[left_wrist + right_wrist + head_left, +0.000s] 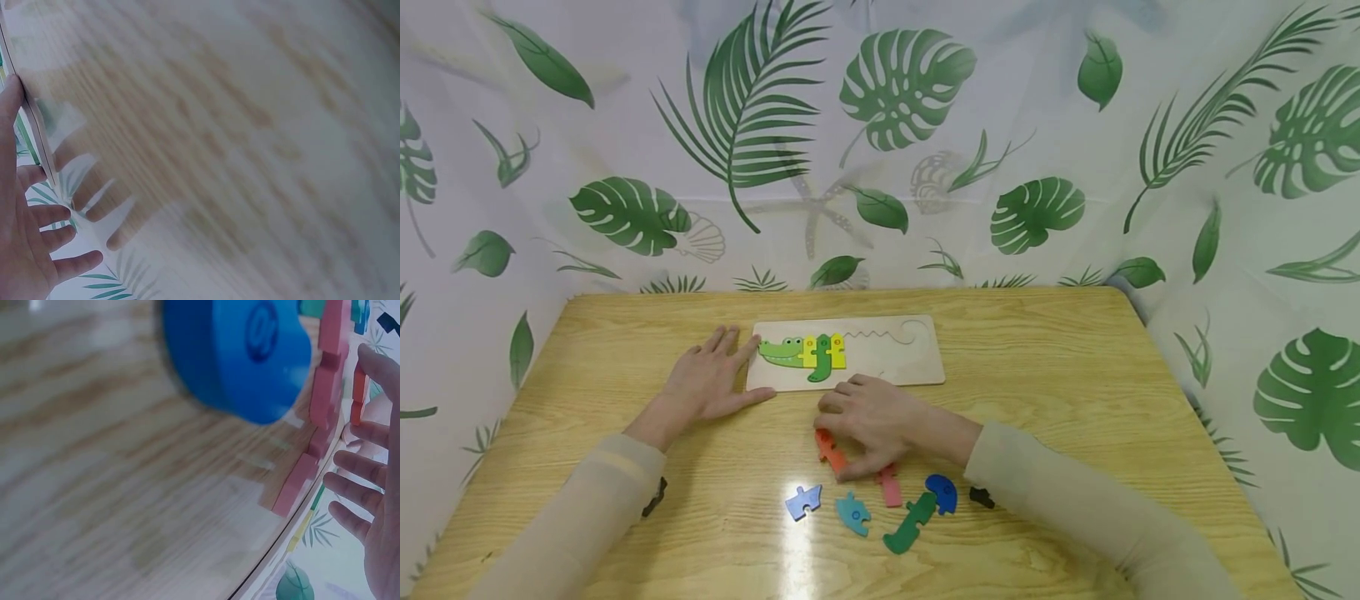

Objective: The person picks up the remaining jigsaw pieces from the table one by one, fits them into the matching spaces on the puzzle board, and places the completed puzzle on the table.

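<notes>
A wooden crocodile puzzle board [895,358] lies toward the back of the table, its left part filled by a green head [781,353] and yellow and green body pieces [822,357]. My left hand [711,379] rests with spread fingers at the board's left end, index finger and thumb at its edge. Below the board, my right hand [876,421] pinches an orange puzzle piece [830,452] between thumb and index finger, as the right wrist view also shows. Partly under that hand is a pink piece [891,487].
Loose pieces lie on the wooden table [1060,375] nearer the body: a periwinkle one [803,502], a teal one [853,514], a dark green one [910,525] and a blue one [942,493]. A leaf-printed cloth [880,208] hangs behind the table's back edge.
</notes>
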Demonstrator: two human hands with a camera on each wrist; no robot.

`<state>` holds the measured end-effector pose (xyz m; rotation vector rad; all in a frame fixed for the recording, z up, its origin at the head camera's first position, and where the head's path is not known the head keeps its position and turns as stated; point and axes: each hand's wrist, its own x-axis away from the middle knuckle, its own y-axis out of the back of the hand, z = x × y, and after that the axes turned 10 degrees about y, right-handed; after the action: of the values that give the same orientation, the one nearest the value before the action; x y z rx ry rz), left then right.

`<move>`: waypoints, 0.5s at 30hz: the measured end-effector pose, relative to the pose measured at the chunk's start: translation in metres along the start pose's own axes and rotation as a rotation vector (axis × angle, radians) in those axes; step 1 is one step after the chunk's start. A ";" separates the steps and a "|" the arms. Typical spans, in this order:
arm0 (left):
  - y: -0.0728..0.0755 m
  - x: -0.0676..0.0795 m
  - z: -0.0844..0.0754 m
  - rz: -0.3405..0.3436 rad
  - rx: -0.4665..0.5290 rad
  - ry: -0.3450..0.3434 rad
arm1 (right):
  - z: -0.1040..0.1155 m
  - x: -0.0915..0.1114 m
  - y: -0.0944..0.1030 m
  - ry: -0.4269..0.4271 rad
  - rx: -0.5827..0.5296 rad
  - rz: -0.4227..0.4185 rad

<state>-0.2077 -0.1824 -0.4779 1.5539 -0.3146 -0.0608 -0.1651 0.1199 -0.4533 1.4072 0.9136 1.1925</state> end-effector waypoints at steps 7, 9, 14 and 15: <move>0.002 0.000 -0.001 -0.009 -0.012 -0.007 | -0.006 0.006 -0.004 -0.030 0.021 -0.027; 0.002 0.000 -0.002 -0.010 -0.013 -0.007 | -0.007 0.008 -0.004 -0.036 0.019 -0.029; 0.002 0.000 -0.001 -0.013 -0.017 -0.004 | -0.008 0.012 -0.004 -0.058 -0.004 -0.061; 0.002 0.000 -0.001 -0.015 -0.018 -0.005 | -0.009 0.013 -0.005 -0.062 -0.003 -0.073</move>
<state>-0.2076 -0.1810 -0.4756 1.5383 -0.3056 -0.0788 -0.1708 0.1348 -0.4556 1.3892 0.9120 1.0893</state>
